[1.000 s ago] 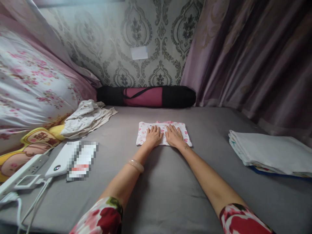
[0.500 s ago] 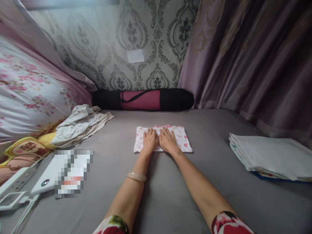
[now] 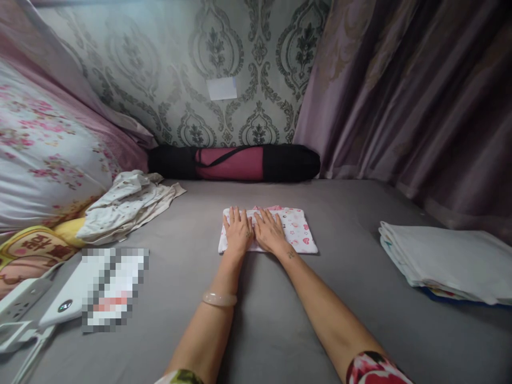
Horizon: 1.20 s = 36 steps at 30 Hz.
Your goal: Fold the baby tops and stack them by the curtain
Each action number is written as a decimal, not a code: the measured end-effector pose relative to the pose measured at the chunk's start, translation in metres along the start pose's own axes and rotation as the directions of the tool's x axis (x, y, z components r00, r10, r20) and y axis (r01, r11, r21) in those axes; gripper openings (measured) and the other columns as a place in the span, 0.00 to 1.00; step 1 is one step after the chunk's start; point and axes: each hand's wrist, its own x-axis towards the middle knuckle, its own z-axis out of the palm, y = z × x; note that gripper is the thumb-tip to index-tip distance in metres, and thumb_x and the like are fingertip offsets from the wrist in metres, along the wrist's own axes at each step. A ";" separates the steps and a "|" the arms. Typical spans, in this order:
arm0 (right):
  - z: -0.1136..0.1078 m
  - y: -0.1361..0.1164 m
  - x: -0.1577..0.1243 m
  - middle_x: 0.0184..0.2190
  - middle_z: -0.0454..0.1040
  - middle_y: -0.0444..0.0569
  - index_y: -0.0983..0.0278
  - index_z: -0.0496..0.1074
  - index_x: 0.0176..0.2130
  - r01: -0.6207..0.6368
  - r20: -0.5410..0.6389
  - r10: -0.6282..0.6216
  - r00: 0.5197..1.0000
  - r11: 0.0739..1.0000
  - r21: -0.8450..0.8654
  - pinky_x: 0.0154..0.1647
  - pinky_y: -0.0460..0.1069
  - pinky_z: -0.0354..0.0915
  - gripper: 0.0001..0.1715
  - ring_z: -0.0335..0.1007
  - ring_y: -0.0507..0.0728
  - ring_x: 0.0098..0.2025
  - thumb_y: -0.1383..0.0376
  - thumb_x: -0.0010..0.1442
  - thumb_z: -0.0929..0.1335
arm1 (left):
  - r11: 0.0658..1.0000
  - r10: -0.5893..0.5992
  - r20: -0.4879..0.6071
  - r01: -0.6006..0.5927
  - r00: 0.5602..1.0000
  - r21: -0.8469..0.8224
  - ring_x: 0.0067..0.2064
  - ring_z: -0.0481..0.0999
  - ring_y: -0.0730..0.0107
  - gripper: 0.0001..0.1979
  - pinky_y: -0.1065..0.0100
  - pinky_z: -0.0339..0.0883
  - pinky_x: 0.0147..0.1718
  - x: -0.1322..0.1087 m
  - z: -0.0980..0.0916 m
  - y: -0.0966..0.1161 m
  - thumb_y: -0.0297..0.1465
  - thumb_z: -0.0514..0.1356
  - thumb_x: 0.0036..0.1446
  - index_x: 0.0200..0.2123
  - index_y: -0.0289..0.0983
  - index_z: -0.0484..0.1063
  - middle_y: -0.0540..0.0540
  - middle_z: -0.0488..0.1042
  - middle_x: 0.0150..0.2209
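A folded white cloth with pink hearts and small prints (image 3: 301,230) lies flat on the grey sheet, roughly in the middle of the view. On its left part rests my left hand (image 3: 239,230), palm down with the fingers spread. My right hand (image 3: 270,230) lies flat just beside it, near the cloth's middle, fingers extended. A bit of pink fabric (image 3: 269,208) peeks out at the cloth's far edge. Both palms hide part of the cloth, and neither hand grips anything.
A black and maroon roll bag (image 3: 230,163) lies along the wall. On the right sits a stack of folded cloth (image 3: 448,258). To the left are a crumpled pale garment (image 3: 128,205), a power strip (image 3: 24,298), a white device (image 3: 64,306) with a cable, and a floral pillow (image 3: 48,154).
My left hand has slid left across the cloth, and its fingers are spread wider. The right hand has shifted slightly left. The cloth stays in about the same place.
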 end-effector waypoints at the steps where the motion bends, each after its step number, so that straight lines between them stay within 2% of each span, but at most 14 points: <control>1: -0.002 0.002 0.000 0.69 0.49 0.53 0.65 0.55 0.67 -0.018 -0.017 0.018 1.000 1.000 -0.003 0.68 0.61 0.35 0.31 0.40 0.60 0.70 0.61 0.69 0.53 | 1.000 0.021 -0.028 -0.021 0.999 -0.001 0.69 0.48 0.53 0.26 0.47 0.42 0.65 0.000 0.001 0.002 0.36 0.40 0.68 0.64 0.35 0.59 0.38 0.54 0.67; 3: -0.003 0.006 -0.002 0.69 0.50 0.54 0.65 0.55 0.67 -0.052 -0.032 0.052 0.998 0.999 -0.007 0.68 0.61 0.34 0.31 0.40 0.60 0.70 0.61 0.69 0.53 | 0.998 0.067 -0.003 -0.067 0.998 -0.003 0.70 0.48 0.54 0.26 0.47 0.41 0.66 -0.001 0.004 0.005 0.37 0.40 0.68 0.65 0.36 0.57 0.38 0.54 0.68; 7: 0.000 0.010 -0.005 0.68 0.51 0.56 0.67 0.58 0.66 -0.065 0.005 0.065 0.998 0.998 -0.009 0.67 0.63 0.37 0.30 0.43 0.62 0.69 0.60 0.69 0.53 | 0.995 0.097 0.171 -0.096 0.980 -0.011 0.68 0.52 0.52 0.27 0.46 0.44 0.64 -0.003 0.009 0.006 0.38 0.40 0.68 0.64 0.35 0.59 0.36 0.56 0.67; 9: 0.000 0.012 -0.005 0.68 0.52 0.56 0.67 0.58 0.65 -0.064 -0.005 0.064 0.998 0.998 -0.009 0.67 0.63 0.37 0.30 0.43 0.63 0.69 0.60 0.69 0.53 | 0.995 0.098 0.151 -0.098 0.984 -0.007 0.69 0.51 0.52 0.27 0.45 0.44 0.64 -0.002 0.007 0.005 0.39 0.40 0.68 0.64 0.35 0.59 0.36 0.56 0.67; 13: -0.002 0.017 -0.004 0.69 0.51 0.56 0.66 0.57 0.66 -0.093 -0.069 0.091 0.993 0.995 -0.024 0.68 0.63 0.33 0.30 0.40 0.62 0.70 0.60 0.69 0.53 | 0.998 0.066 0.024 -0.066 0.998 0.021 0.69 0.49 0.51 0.27 0.45 0.41 0.65 -0.002 0.002 0.003 0.39 0.41 0.68 0.64 0.36 0.59 0.36 0.55 0.67; 18: -0.002 0.024 -0.005 0.69 0.51 0.56 0.66 0.56 0.66 -0.130 0.001 0.130 0.992 0.991 -0.020 0.67 0.63 0.34 0.31 0.41 0.62 0.70 0.59 0.69 0.53 | 1.000 0.007 0.147 -0.010 0.989 0.023 0.68 0.51 0.48 0.26 0.44 0.47 0.63 -0.001 -0.001 -0.001 0.40 0.43 0.67 0.62 0.34 0.62 0.35 0.57 0.66; 23: -0.007 0.034 -0.006 0.69 0.50 0.56 0.68 0.55 0.67 -0.188 -0.072 0.186 0.980 0.982 -0.020 0.68 0.62 0.33 0.31 0.39 0.62 0.70 0.60 0.69 0.51 | 1.000 -0.026 0.067 0.025 0.997 0.014 0.69 0.49 0.50 0.27 0.44 0.43 0.64 0.002 -0.003 -0.008 0.40 0.41 0.67 0.64 0.34 0.59 0.35 0.54 0.67; 25: -0.009 0.039 -0.006 0.69 0.50 0.56 0.70 0.54 0.67 -0.227 -0.075 0.224 0.972 0.973 -0.034 0.68 0.62 0.33 0.32 0.40 0.62 0.70 0.61 0.69 0.51 | 0.999 -0.040 0.095 0.040 0.995 0.004 0.69 0.50 0.50 0.27 0.44 0.45 0.64 0.003 -0.003 -0.012 0.40 0.41 0.67 0.64 0.34 0.59 0.35 0.54 0.67; 28: -0.012 0.046 -0.005 0.68 0.53 0.56 0.71 0.54 0.67 -0.238 -0.018 0.238 0.971 0.971 -0.033 0.68 0.61 0.36 0.32 0.43 0.62 0.69 0.61 0.68 0.52 | 0.999 -0.034 0.181 0.036 0.983 -0.009 0.68 0.51 0.50 0.26 0.45 0.51 0.62 0.004 -0.004 -0.016 0.39 0.42 0.67 0.62 0.35 0.61 0.35 0.54 0.67; 31: -0.013 0.051 -0.001 0.67 0.54 0.57 0.72 0.56 0.66 -0.252 -0.050 0.251 0.967 0.967 -0.029 0.68 0.60 0.36 0.32 0.44 0.61 0.69 0.61 0.69 0.51 | 0.999 -0.040 0.148 0.042 0.988 -0.010 0.69 0.50 0.50 0.26 0.44 0.48 0.63 0.005 -0.005 -0.015 0.39 0.41 0.67 0.63 0.34 0.60 0.35 0.55 0.67; 34: -0.011 0.055 0.005 0.68 0.53 0.57 0.74 0.56 0.66 -0.229 -0.084 0.224 0.971 0.972 -0.046 0.68 0.59 0.35 0.32 0.42 0.60 0.70 0.61 0.69 0.51 | 0.999 0.033 0.095 -0.031 0.995 -0.022 0.70 0.47 0.53 0.27 0.46 0.42 0.65 0.007 -0.002 -0.010 0.39 0.39 0.68 0.64 0.34 0.58 0.38 0.54 0.68; 36: -0.007 0.057 0.008 0.68 0.54 0.56 0.73 0.55 0.66 -0.204 -0.045 0.202 0.978 0.978 -0.053 0.68 0.58 0.35 0.32 0.43 0.60 0.70 0.61 0.69 0.51 | 0.993 0.116 0.147 -0.112 0.982 -0.039 0.69 0.48 0.55 0.27 0.47 0.41 0.66 0.009 0.001 -0.007 0.39 0.40 0.68 0.65 0.37 0.57 0.40 0.54 0.68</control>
